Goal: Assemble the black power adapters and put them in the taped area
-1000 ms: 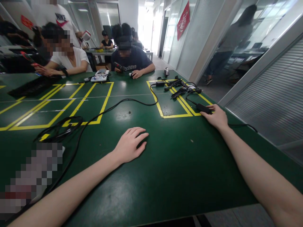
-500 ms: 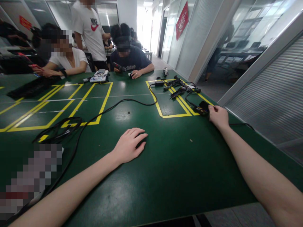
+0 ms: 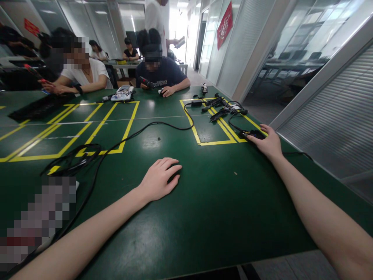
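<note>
My left hand [image 3: 159, 179] lies palm down on the green table [image 3: 221, 210], fingers loosely spread and holding nothing. Far out to the right, my right hand [image 3: 268, 143] reaches the corner of a yellow-taped rectangle [image 3: 214, 142]. Its fingers curl around the end of a black power adapter [image 3: 251, 134] that lies on the table. A thin black cord [image 3: 297, 154] runs from under that hand toward the table's right edge. Another cord loops from the adapter up to several black tools [image 3: 221, 108].
A long black cable [image 3: 151, 125] crosses the table to a coiled bundle [image 3: 72, 158] at the left. A pixelated object [image 3: 43, 217] sits by my left forearm. Two people sit at the far side; a white device [image 3: 122, 94] lies before them. The table's edge is close on the right.
My right hand tilted the adapter up half a second ago; the adapter now lies flat again with the fingers still around it. A standing person behind walked right. My left hand stayed put.
</note>
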### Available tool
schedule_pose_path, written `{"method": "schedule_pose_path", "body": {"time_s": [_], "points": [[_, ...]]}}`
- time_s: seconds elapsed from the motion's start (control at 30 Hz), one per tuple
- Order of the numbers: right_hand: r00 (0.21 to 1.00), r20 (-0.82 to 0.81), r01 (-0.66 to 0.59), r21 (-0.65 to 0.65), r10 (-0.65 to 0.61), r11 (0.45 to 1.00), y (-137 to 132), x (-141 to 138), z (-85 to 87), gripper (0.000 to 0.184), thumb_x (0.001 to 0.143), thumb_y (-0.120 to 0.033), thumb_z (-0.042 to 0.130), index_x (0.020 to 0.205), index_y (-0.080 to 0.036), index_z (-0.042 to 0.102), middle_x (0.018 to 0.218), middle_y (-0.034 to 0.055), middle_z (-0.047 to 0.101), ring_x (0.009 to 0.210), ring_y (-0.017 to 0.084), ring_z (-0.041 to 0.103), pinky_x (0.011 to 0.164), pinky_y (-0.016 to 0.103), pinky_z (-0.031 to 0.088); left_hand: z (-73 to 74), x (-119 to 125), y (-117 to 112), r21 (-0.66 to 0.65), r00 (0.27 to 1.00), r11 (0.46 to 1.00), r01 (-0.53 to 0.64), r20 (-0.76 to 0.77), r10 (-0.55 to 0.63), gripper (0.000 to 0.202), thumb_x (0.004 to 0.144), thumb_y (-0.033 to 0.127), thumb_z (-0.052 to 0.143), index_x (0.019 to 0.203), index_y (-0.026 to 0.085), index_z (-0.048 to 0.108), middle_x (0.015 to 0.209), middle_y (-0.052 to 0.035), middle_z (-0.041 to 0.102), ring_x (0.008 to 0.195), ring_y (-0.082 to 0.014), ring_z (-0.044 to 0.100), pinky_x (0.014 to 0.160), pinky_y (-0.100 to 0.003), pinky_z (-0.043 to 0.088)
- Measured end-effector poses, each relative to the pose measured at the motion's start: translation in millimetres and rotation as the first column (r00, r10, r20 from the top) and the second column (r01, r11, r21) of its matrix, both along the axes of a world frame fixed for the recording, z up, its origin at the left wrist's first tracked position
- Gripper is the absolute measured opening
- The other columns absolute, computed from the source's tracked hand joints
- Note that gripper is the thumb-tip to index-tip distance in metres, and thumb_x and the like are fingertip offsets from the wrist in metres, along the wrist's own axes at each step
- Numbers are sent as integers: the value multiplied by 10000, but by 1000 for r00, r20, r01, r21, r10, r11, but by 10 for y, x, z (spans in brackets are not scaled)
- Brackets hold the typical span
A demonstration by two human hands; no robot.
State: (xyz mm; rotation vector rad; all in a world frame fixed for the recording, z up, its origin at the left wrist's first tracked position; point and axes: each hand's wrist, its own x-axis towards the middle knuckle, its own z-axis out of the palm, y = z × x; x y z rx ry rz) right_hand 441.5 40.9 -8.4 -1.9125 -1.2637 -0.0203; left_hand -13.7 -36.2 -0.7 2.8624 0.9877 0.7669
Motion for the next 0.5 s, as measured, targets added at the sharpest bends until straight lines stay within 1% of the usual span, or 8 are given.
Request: {"method": "schedule_pose_path", "body": {"time_s": [0.1, 0.17, 0.27, 0.33, 0.43, 0.5], "points": [[999, 32, -15, 20, 14, 1000, -29, -40, 57, 715, 702, -355, 787, 1360, -192, 559, 1228, 162, 664, 1184, 398, 604, 1016, 514, 472, 4, -3, 1, -1, 1000, 1000, 5, 5, -5, 264, 986, 230, 542, 1193, 178, 698, 1258, -138, 698, 1168, -279, 654, 980, -466, 565], [998, 57, -9, 42, 7, 999, -47, -51, 93, 722, 717, -350, 773, 1379, -184, 537, 1198, 167, 659, 1174, 398, 591, 1011, 500, 466, 12, -5, 1, -3, 1000, 1000, 4, 3, -4, 258, 987, 228, 540, 1184, 179, 699, 1257, -138, 697, 1161, -274, 656, 979, -460, 564], [997, 70, 27, 74, -32, 997, -52, -51, 118, 629, 779, -348, 713, 1365, -189, 551, 1225, 182, 659, 1199, 389, 569, 1036, 482, 445, 20, -7, 1, -1, 1000, 1000, 6, -11, -6, 250, 992, 230, 536, 1173, 169, 697, 1256, -138, 697, 1155, -269, 659, 977, -446, 563], [996, 54, 67, 22, -68, 997, -35, -39, 100, 501, 803, -364, 680, 1271, -197, 622, 1223, 182, 672, 1197, 388, 577, 1023, 483, 452, 16, -6, 1, 2, 1000, 1000, 11, -20, -11, 246, 994, 229, 536, 1168, 163, 696, 1252, -138, 699, 1153, -269, 661, 968, -439, 565], [993, 27, 114, -121, -111, 986, 6, 13, 29, 355, 779, -397, 694, 1077, -203, 706, 1134, 168, 709, 1110, 390, 628, 945, 502, 489, 0, -3, 3, 0, 1000, 1000, 8, -23, -8, 236, 994, 231, 540, 1155, 165, 699, 1250, -131, 701, 1144, -266, 666, 956, -435, 568], [998, 40, 48, -124, -43, 991, 30, 61, -16, 328, 749, -416, 724, 1005, -210, 721, 1036, 153, 725, 1023, 376, 654, 878, 500, 513, -9, -1, 5, -5, 1000, 1000, 2, -23, -2, 231, 995, 238, 540, 1144, 172, 703, 1242, -125, 704, 1129, -262, 671, 948, -433, 569]]}}
